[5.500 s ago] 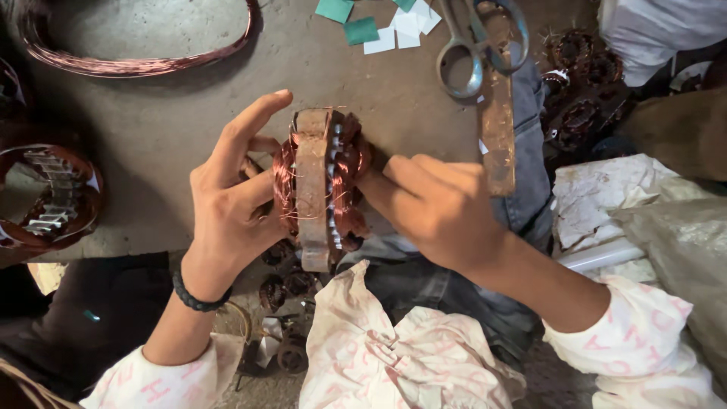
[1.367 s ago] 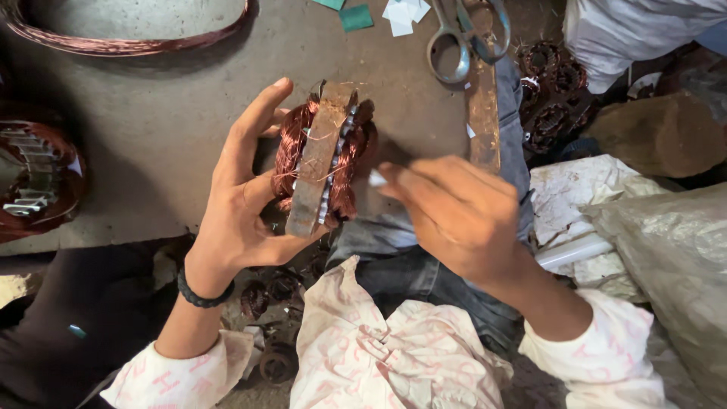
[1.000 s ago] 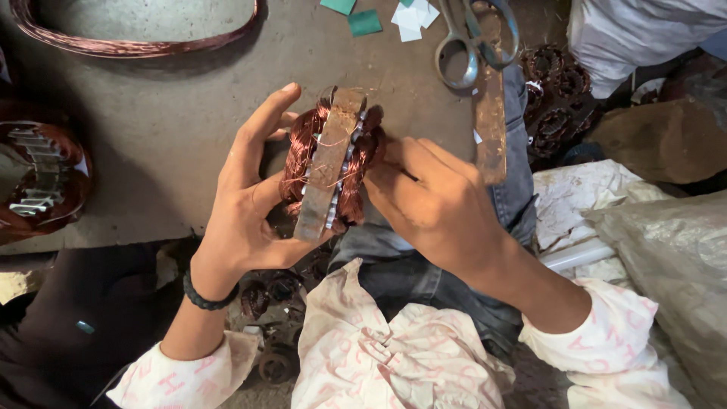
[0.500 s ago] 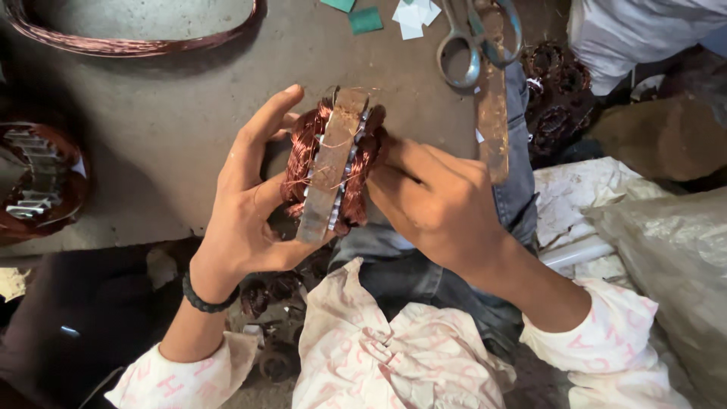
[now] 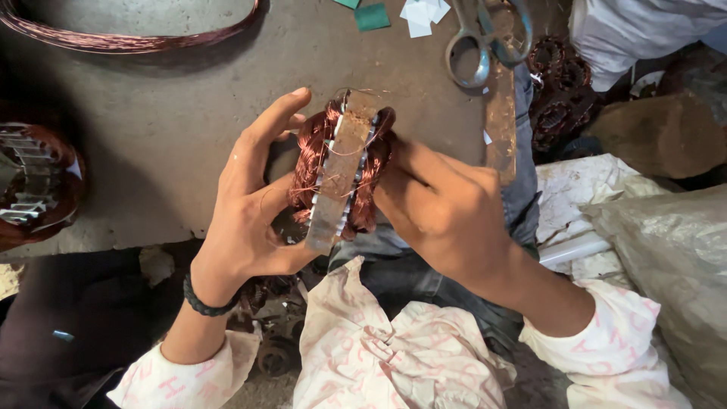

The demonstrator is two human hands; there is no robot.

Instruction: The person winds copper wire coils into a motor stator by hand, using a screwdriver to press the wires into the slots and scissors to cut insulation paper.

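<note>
Above the near edge of the grey bench (image 5: 174,136), a wound motor stator (image 5: 341,170) is being held edge-on to the camera, so that its pale steel core is showing as a narrow band with copper coil bulging out on either side. The left hand (image 5: 246,216) is cupping it from the left, the fingers (image 5: 265,136) stretching up along the copper and the thumb hooking under the lower end; this looks like a steadying hold that is keeping the piece from turning. The right hand (image 5: 443,216) is pressing in from the opposite side, its fingers closing against the right-hand coil, though their tips are hiding behind the copper and I cannot tell whether they are pinching a wire or only pushing on the winding. Held between both hands like this, the stator is hanging clear of the bench, above the person's lap.

Farther back, a pair of scissors (image 5: 485,45) is lying on the bench beside small paper slips (image 5: 420,14), some white and some green. A loose copper wire hoop (image 5: 129,38) is sitting at the far left corner, and another wound stator (image 5: 34,189) is resting at the left edge. A crumpled grey sack (image 5: 666,257) is lying to the right.
</note>
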